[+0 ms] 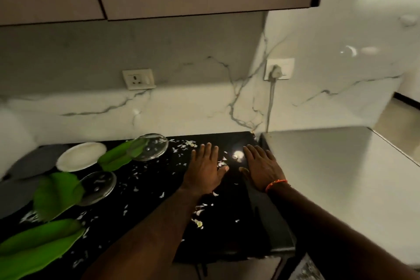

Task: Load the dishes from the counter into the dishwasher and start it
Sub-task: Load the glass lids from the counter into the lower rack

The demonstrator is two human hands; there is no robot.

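Both hands lie flat, fingers spread, on the black counter (159, 188): left hand (204, 166), right hand (261, 167). Probably bracing; the white plate (80, 157) and 2 glass lids (151, 146) wait untouched.

The grey plate (13, 195) and the lowest green leaf (34, 248) at the counter's left edge are cut off; both look blurred.

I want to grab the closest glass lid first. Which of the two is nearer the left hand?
The far glass lid, by the wall, lies nearer the left hand; the other glass lid sits farther left, overlapping a green leaf.
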